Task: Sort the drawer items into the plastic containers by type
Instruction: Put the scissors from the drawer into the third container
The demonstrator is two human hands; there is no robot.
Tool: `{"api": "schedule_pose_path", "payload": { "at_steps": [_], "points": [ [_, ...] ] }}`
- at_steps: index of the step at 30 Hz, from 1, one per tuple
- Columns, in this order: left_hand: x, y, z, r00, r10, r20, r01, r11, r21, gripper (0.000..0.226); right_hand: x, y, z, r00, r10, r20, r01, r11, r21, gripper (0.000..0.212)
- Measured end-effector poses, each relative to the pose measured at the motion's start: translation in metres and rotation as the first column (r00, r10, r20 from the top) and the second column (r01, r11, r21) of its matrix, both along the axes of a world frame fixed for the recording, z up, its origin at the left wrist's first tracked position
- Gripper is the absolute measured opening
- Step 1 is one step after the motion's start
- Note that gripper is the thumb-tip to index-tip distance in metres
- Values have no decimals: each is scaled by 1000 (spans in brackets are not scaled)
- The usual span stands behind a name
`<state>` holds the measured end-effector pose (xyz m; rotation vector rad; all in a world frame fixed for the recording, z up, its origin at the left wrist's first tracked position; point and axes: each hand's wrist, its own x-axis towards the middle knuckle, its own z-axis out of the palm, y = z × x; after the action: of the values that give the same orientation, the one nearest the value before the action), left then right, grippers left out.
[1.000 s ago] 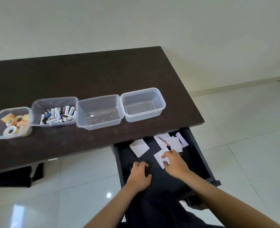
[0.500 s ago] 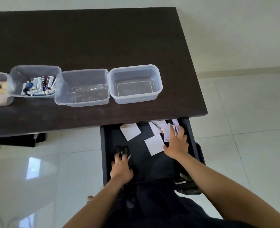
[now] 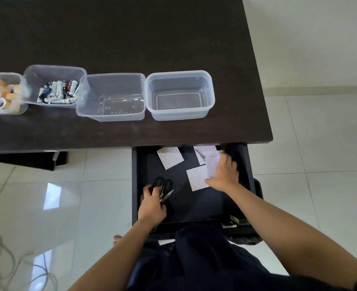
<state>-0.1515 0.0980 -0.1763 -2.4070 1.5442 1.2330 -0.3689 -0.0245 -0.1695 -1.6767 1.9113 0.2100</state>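
Observation:
The black drawer [image 3: 194, 204] stands pulled out under the dark desk [image 3: 121, 38]. My left hand [image 3: 152, 205] grips black-handled scissors [image 3: 163, 186] at the drawer's left. My right hand [image 3: 223, 173] pinches a white dotted paper square [image 3: 211, 164] at the drawer's right. More paper squares lie flat: one at the back left [image 3: 170, 157], one in the middle [image 3: 196, 178], others at the back [image 3: 205, 152]. Two plastic containers [image 3: 112, 97] [image 3: 180, 95] on the desk hold nothing.
At the desk's left, one container holds batteries [image 3: 58, 92] and another holds tape rolls [image 3: 4, 96]. White tiled floor surrounds the desk, with a grey cable [image 3: 3, 255] lying at the lower left. My dark clothing covers the drawer's front edge.
The view has tilted down over the drawer. My left hand moved left and closed on the scissors. My right hand reached to the drawer's back right and lifted a paper square.

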Motion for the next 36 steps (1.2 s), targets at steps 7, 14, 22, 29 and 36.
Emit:
{"api": "schedule_pose_path", "payload": {
  "at_steps": [7,14,22,29,36],
  "points": [
    [-8,7,-2,999,4,43,-8,997,81,64,9,48,-2,971,207,115,-217,973,76,92],
    [0,6,-4,996,58,-65,-57,998,15,62,2,50,5,931,307,200,-343,921,184,80],
    [3,10,-8,986,5,-166,2,999,41,71,31,12,8,895,393,211,-416,906,79,106],
    [0,8,-13,993,-85,-81,99,978,186,95,34,11,-7,815,578,45,-574,792,210,85],
    [0,9,-13,995,-74,-65,83,986,142,88,31,25,-2,788,615,-34,-612,788,67,63]
  ]
}}
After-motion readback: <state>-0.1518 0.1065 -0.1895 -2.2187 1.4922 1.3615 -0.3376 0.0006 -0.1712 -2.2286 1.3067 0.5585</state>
